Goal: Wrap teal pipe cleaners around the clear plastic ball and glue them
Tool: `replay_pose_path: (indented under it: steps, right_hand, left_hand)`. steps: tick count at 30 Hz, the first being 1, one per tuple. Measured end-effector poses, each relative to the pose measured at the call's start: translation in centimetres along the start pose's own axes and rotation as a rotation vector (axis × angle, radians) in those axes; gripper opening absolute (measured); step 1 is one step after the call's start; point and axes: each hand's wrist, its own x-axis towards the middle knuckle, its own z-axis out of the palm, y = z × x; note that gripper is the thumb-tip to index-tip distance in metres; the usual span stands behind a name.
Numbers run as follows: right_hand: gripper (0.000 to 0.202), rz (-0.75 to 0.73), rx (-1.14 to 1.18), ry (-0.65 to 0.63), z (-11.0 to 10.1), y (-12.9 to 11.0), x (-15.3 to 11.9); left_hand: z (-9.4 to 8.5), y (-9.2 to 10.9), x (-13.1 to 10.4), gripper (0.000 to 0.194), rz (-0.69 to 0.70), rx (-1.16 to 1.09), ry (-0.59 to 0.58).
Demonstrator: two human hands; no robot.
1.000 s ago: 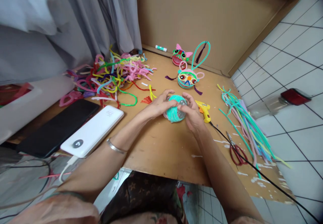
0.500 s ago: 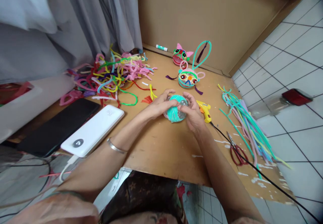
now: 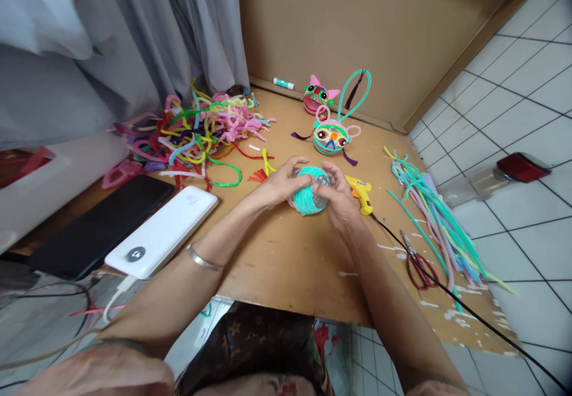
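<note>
through the head camera i see the fingers of both hands curled round one teal ball, grasping it from opposite sides, the two thumbs lying across its near face. the left hand cups one flank, and the right hand cups the other, beside a clear patch where the shell shows bare. the ball sits between the palms at the middle of the bench; i can't tell whether its underside rests on the wood. i'd judge it light and hollow, a thin plastic shell wound with soft fuzzy strands. the wrapped part should give a little and grip well; the bare part is probably smooth, slippery and liable to dent or crack under a hard squeeze. i'd take hold at the widest part, palms on opposite flanks, with spread, gentle pressure, and avoid dragging sideways on the strands, since they might slide or lift. just past the right hand lies a yellow glue gun, and just beyond the left a red tassel. further out are a decorated ball with pink loops, red-handled scissors, a bundle of pastel fuzzy sticks to the right and a tangled pile of bright strands to the left.
</note>
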Motion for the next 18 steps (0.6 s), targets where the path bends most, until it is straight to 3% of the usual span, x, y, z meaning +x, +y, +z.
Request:
replay_pose_path:
  steps: [11,18]
  right_hand:
    - [0.063,0.03,0.016,0.015,-0.36,0.17,0.31]
    - [0.064,0.035,0.006,-0.015,-0.82,0.35,0.69]
  left_hand:
    - [-0.37,-0.12,-0.3,0.061,0.006,0.003,0.043]
    - [-0.39,-0.19,0.0,0.07,0.017,-0.028,-0.02]
